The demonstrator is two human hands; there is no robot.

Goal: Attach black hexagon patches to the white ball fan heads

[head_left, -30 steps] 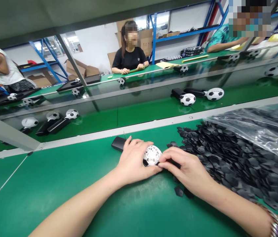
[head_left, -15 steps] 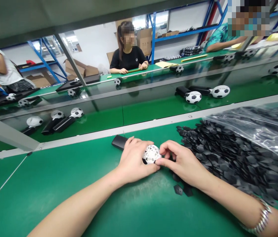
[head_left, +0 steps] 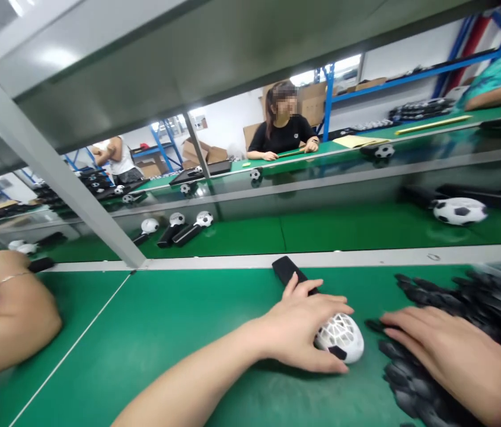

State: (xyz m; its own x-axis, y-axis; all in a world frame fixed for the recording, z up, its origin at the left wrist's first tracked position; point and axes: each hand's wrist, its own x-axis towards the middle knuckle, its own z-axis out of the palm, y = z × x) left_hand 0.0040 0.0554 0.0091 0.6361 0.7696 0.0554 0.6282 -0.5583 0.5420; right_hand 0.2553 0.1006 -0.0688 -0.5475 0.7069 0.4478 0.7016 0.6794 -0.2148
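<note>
My left hand [head_left: 306, 326] lies over a soccer-ball-shaped piece [head_left: 343, 338], thumb and fingers around its left side. The ball has a white lattice face with a black patch low down, and its black handle [head_left: 290, 274] points up and left, partly under my fingers. To the right, my right hand [head_left: 450, 350] is closed at the fingertips at the left edge of a heap of small black pieces [head_left: 414, 379]; one black piece [head_left: 375, 325] is at its fingertips. The right hand is slightly blurred.
Behind a pale rail [head_left: 241, 261], finished ball pieces [head_left: 204, 219] lie on the green belt. A slanting metal post [head_left: 76, 196] stands left. A co-worker's arm [head_left: 19, 314] rests at the far left; another person [head_left: 283, 127] sits across.
My right hand has left the ball and moved right to the black pieces. My left hand stays on the ball, its fingers more spread. The camera view has shifted left, bringing a co-worker's arm in.
</note>
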